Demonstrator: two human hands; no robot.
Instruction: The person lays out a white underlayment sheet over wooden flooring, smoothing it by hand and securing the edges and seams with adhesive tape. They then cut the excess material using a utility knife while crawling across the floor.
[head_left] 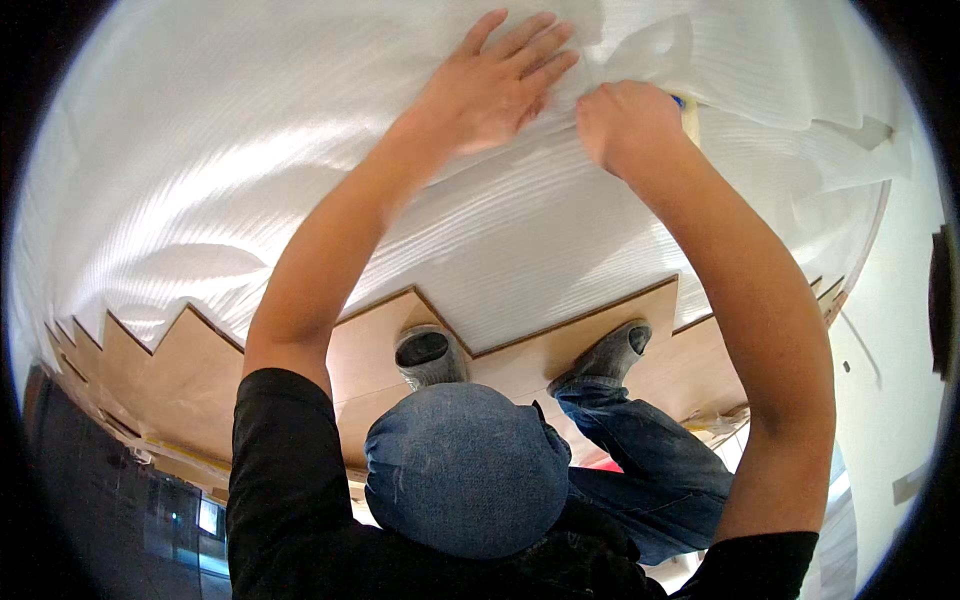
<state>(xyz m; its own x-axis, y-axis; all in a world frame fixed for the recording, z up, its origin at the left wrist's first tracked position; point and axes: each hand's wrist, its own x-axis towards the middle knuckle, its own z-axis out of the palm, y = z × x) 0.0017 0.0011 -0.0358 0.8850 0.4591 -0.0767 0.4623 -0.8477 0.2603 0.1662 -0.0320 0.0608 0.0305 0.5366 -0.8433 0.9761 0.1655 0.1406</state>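
So the foam (pixel 560 250) is the main thing here: a white, ribbed sheet across the whole top and middle of the frame, wavy in plenty of spots. Both hands are near top center, just apart. The left hand (pixel 500 85) is open, fingers spread over the foam, though I can't tell how hard it's pressing, if at all. The right hand (pixel 625 120) is curled up tight, palm hidden, so no clue what's inside; a pale thing with a blue bit (pixel 690 115) pokes out just right of it, too covered to name. If it's about getting that foam to sit flat, I'd keep the open palm broad and light, push ripples outward, and not yank with the closed hand, since thin foam probably tears or creases easily. Below, the planks (pixel 520 365) make a stepped edge across mid-frame, with both shoes (pixel 437 360) on them. I'd keep weight there, off the foam. White wall (pixel 900 250) at far right.
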